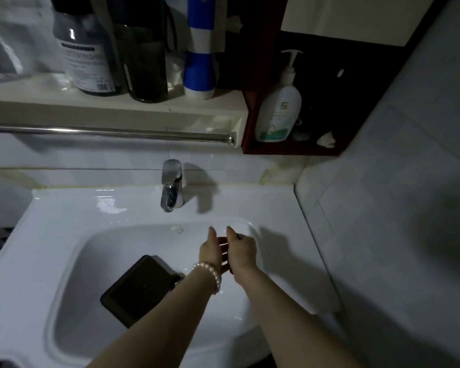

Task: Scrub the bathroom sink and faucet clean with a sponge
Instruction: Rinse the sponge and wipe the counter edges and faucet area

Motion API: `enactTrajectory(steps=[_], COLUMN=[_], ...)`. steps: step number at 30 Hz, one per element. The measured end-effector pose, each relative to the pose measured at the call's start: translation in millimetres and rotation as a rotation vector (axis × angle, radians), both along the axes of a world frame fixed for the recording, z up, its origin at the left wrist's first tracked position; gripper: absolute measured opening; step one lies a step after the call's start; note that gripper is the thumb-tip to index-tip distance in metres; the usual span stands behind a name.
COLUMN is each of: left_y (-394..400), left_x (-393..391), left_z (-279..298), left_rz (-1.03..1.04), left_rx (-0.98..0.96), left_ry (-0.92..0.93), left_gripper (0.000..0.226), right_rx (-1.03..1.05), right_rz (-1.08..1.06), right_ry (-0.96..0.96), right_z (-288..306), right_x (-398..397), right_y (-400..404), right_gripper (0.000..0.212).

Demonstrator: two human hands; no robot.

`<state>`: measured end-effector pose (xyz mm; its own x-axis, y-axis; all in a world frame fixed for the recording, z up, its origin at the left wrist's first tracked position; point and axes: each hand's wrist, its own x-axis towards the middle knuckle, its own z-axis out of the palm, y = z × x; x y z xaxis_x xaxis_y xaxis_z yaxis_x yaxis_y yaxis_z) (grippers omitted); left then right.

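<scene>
Both hands meet palm to palm over the white ceramic sink [64, 213], left hand [212, 252] beside right hand [242, 251], dark rectangular sponge [140, 288] at eight o'clock, chrome faucet [171, 185] at twelve

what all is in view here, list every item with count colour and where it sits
sink: 1, white, fills the lower half of the view
faucet: 1, chrome, on the back deck of the sink
sponge: 1, dark, lying in the basin by the drain
overflow hole: 1, on the basin's back wall
towel bar: 1, metal, under the shelf
shelf: 1, cream, above the faucet
bottles: 2, dark, on the shelf
tube: 1, blue and white, upright on the shelf
pump bottle: 1, white, in the dark red cabinet at right
bracelet: 1, pearl, on the left wrist
left hand: open, over the basin
right hand: over the basin, beside the left
</scene>
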<state>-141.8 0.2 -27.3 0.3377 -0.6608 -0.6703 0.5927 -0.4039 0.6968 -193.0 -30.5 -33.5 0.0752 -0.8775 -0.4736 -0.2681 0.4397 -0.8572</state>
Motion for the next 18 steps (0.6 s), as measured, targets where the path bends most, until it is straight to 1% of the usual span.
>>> enactTrajectory(steps=[4, 7, 10, 12, 14, 16, 17, 18], left_y=[-10.1, -12.1, -14.2, -18.4, -20.4, -24.2, -26.3, -28.4], left_x=[-20.1, -25.9, -25.5, -24.8, -23.1, -18.5, -15.0, -10.2], left_z=[-4.9, -10.1, -14.5, -17.0, -19.1, -23.2, -25.6, -28.3], left_rz=[0.028, 0.042, 0.032, 0.005, -0.025, -0.062, -0.077, -0.084], left_rx=[0.033, 0.098, 0.113, 0.11, 0.1, 0.105, 0.109, 0.108], left_ry=[-0.104, -0.178, -0.201, -0.203, -0.199, -0.217, -0.216, -0.21], left_gripper=[0.053, 0.054, 0.052, 0.051, 0.047, 0.042, 0.04, 0.038], right_rx=[0.016, 0.062, 0.073, 0.132, 0.231, 0.352, 0.416, 0.469], right_rz=[0.07, 0.089, 0.11, 0.108, 0.138, 0.22, 0.25, 0.252], right_ry=[-0.009, -0.032, -0.021, -0.034, -0.087, -0.179, -0.25, -0.327], right_z=[-12.0, -20.7, -25.4, -24.3, -20.9, -18.6, -18.0, -17.5], right_x=[-16.0, -20.5, -22.3, -23.7, -26.5, -29.4, -31.8, -35.1], right_y=[-13.5, -17.0, -19.6, -25.2, -31.1, -39.4, -44.4, -48.9], right_gripper=[0.036, 0.037, 0.036, 0.032, 0.035, 0.046, 0.048, 0.042])
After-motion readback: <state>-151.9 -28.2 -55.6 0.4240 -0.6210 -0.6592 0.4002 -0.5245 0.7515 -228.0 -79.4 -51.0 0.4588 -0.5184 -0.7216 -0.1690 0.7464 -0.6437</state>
